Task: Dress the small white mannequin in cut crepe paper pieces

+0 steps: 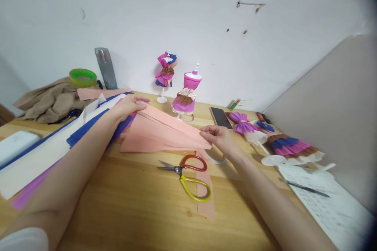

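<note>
A folded sheet of peach crepe paper (165,131) stretches between my two hands over the table. My left hand (129,106) is closed on its upper left edge, thumb and fingers together. At the narrower right end, my right hand (219,137) pinches the paper between thumb and fingers. Scissors (178,170) with one red and one yellow handle lie just below, blades slightly apart. Their handles rest over a peach paper strip (206,206). A white ring, perhaps a tape roll (217,160), is partly hidden beneath my right hand.
Blue, white and purple paper sheets (35,157) lie under my left arm. Two small dress forms (167,71) in paper outfits stand by the wall. A phone (220,118), paper dresses (290,145) and a pen (308,189) on written sheets are right; a bottle (106,68) stands left.
</note>
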A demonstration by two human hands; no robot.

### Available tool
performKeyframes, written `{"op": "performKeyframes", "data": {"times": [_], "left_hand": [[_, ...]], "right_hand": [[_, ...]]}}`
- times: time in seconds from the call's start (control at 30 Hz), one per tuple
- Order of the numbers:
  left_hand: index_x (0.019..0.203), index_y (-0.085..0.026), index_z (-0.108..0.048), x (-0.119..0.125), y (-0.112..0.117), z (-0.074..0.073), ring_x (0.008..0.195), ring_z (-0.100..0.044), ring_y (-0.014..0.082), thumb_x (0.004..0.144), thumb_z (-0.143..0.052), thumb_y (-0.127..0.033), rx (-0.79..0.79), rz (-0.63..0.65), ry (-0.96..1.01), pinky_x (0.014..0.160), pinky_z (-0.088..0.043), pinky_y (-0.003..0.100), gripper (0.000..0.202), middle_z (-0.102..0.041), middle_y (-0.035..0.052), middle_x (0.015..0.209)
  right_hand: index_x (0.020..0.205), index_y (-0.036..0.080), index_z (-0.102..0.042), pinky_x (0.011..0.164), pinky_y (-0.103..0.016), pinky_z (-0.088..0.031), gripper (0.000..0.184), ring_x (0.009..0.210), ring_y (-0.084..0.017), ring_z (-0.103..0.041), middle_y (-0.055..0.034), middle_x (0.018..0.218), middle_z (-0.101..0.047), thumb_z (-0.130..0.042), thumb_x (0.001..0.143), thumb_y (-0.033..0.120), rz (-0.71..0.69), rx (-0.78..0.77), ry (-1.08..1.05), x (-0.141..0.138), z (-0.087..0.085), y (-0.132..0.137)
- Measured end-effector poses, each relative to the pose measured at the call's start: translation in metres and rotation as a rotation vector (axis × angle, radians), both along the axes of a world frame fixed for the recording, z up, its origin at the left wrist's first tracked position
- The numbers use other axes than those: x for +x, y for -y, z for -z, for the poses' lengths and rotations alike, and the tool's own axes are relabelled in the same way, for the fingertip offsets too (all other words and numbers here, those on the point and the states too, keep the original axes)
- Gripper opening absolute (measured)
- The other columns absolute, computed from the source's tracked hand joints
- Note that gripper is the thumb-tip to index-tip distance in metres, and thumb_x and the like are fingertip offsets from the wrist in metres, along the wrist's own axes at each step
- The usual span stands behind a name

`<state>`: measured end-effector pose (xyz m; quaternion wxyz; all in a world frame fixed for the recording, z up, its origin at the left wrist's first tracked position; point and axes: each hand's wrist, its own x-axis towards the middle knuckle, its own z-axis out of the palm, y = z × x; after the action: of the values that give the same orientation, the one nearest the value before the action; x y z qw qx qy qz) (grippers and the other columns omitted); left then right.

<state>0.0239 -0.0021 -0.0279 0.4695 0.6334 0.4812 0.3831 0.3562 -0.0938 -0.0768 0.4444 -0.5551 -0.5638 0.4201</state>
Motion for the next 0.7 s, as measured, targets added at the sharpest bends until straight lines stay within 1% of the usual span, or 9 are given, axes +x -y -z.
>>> {"op": "performKeyframes", "data": {"times": [0.1, 0.2, 0.27, 0.37, 0.43, 0.47, 0.6, 0.7], "left_hand": [[0.09, -0.013, -0.076, -0.004, 0.001, -0.007, 0.054, -0.054, 0.0116, 0.057, -0.082, -0.027, -0.051, 0.056, 0.017, 0.051, -0.038, 0.022, 0.036, -0.07, 0.0024, 0.065], [0.088, -0.013, -0.076, -0.006, 0.003, -0.013, 0.06, -0.058, 0.0125, 0.055, -0.084, -0.027, -0.042, 0.081, 0.036, 0.054, -0.041, 0.021, 0.036, -0.072, 0.0053, 0.072], [0.087, -0.014, -0.076, -0.005, 0.004, -0.016, 0.062, -0.059, 0.013, 0.055, -0.084, -0.027, -0.041, 0.088, 0.034, 0.055, -0.042, 0.022, 0.036, -0.071, 0.0045, 0.072], [0.085, -0.015, -0.075, -0.004, 0.007, -0.02, 0.055, -0.055, 0.0115, 0.054, -0.084, -0.025, -0.058, 0.085, 0.017, 0.054, -0.042, 0.022, 0.033, -0.065, 0.0, 0.061], [0.083, -0.015, -0.075, -0.003, 0.007, -0.021, 0.052, -0.052, 0.0108, 0.054, -0.085, -0.024, -0.074, 0.08, 0.011, 0.054, -0.043, 0.022, 0.032, -0.061, -0.0019, 0.055], [0.082, -0.015, -0.075, -0.002, 0.007, -0.021, 0.052, -0.053, 0.0108, 0.053, -0.085, -0.024, -0.079, 0.078, 0.016, 0.055, -0.043, 0.022, 0.032, -0.061, -0.0017, 0.054], [0.084, -0.015, -0.077, -0.004, 0.004, -0.018, 0.056, -0.057, 0.0114, 0.053, -0.085, -0.025, -0.093, 0.081, 0.06, 0.054, -0.045, 0.021, 0.033, -0.07, 0.0028, 0.066], [0.087, -0.015, -0.077, -0.007, 0.003, -0.017, 0.059, -0.061, 0.0124, 0.055, -0.085, -0.025, -0.119, 0.101, 0.078, 0.056, -0.046, 0.02, 0.034, -0.073, 0.0043, 0.07]], "right_hand": [[0.058, 0.018, -0.063, 0.044, -0.025, -0.032, 0.04, 0.044, -0.01, -0.044, 0.0015, 0.049, -0.057, -0.081, 0.058, 0.054, -0.036, 0.018, 0.033, 0.0, -0.002, 0.001], [0.058, 0.018, -0.063, 0.046, -0.024, -0.032, 0.041, 0.045, -0.009, -0.043, 0.0026, 0.049, -0.055, -0.08, 0.058, 0.055, -0.036, 0.019, 0.044, 0.002, -0.005, 0.0], [0.058, 0.018, -0.063, 0.047, -0.024, -0.033, 0.04, 0.046, -0.009, -0.043, 0.0031, 0.048, -0.054, -0.08, 0.06, 0.055, -0.037, 0.028, 0.056, 0.004, -0.007, -0.001], [0.058, 0.017, -0.062, 0.047, -0.024, -0.034, 0.04, 0.047, -0.01, -0.044, 0.0032, 0.048, -0.054, -0.078, 0.06, 0.054, -0.035, 0.038, 0.058, 0.007, -0.008, -0.002], [0.059, 0.017, -0.062, 0.048, -0.024, -0.034, 0.04, 0.047, -0.01, -0.045, 0.0029, 0.05, -0.055, -0.079, 0.059, 0.054, -0.032, 0.035, 0.044, 0.009, -0.009, -0.002], [0.059, 0.017, -0.063, 0.048, -0.024, -0.034, 0.04, 0.047, -0.01, -0.045, 0.0029, 0.05, -0.055, -0.079, 0.058, 0.053, -0.035, 0.032, 0.038, 0.009, -0.01, -0.002], [0.059, 0.018, -0.063, 0.05, -0.025, -0.035, 0.037, 0.047, -0.01, -0.045, 0.003, 0.05, -0.055, -0.078, 0.061, 0.052, -0.092, 0.012, 0.035, 0.01, -0.015, 0.001], [0.061, 0.017, -0.065, 0.051, -0.025, -0.034, 0.037, 0.049, -0.01, -0.045, 0.0027, 0.051, -0.056, -0.077, 0.061, 0.052, -0.114, 0.003, 0.066, 0.01, -0.017, 0.002]]}}
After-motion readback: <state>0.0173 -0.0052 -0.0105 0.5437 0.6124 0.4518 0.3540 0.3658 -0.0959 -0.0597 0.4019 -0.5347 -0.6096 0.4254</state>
